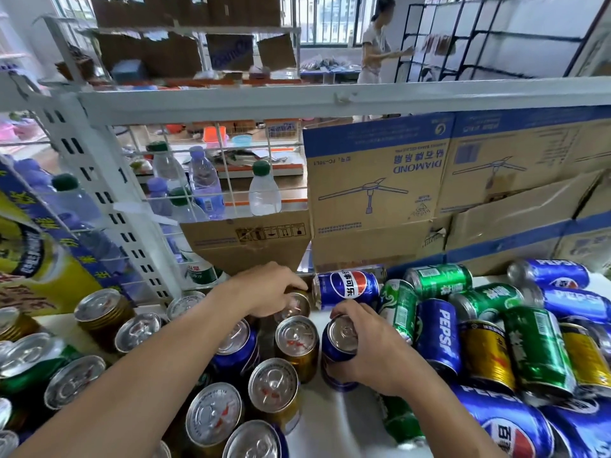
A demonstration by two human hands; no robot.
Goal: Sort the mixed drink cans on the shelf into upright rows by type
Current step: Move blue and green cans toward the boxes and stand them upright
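On the white shelf (330, 421), upright cans fill the left: gold cans (296, 345), blue Pepsi cans (236, 350) and a green can (23, 365). To the right, blue, green and gold cans lie in a mixed pile (515, 345). My left hand (271, 289) grips the top of an upright gold can (297, 307) at the back. My right hand (370, 348) holds an upright blue Pepsi can (339, 350) just right of the gold row. A Pepsi can (347, 287) lies on its side behind my hands.
Cardboard boxes (380, 193) stand along the back of the shelf. A perforated white upright (109, 206) and wire grid with water bottles (201, 183) are at back left. A person stands far off by black racks.
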